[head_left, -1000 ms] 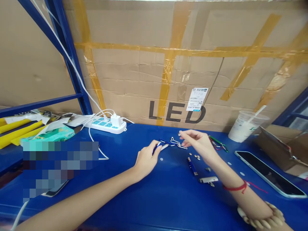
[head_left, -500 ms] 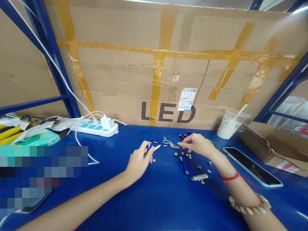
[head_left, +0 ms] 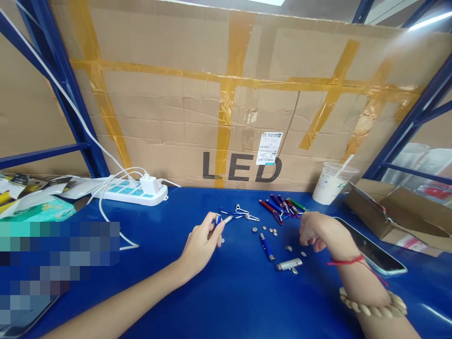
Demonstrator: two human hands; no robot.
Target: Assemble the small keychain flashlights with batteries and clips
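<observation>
My left hand is closed round a small blue keychain flashlight, and a silver end points out beside the fingertips. Just past it lie a blue cord clip and a silver carabiner clip. My right hand reaches down to the table with bent fingers pressed together; its fingertips hide whatever is under them. Near those fingers are a small metal piece and a flat round disc. Between the hands are a blue flashlight tube, a silver flashlight tube and several button cells.
Several coloured keychain flashlights lie behind my right hand. A plastic cup with a straw, an open cardboard box and a phone are at the right. A power strip with cables sits left, before a large taped carton.
My right hand has moved right and towards me, from beside the carabiner clip to the small metal parts, uncovering the coloured flashlights. The left hand keeps its hold. The view has shifted slightly.
</observation>
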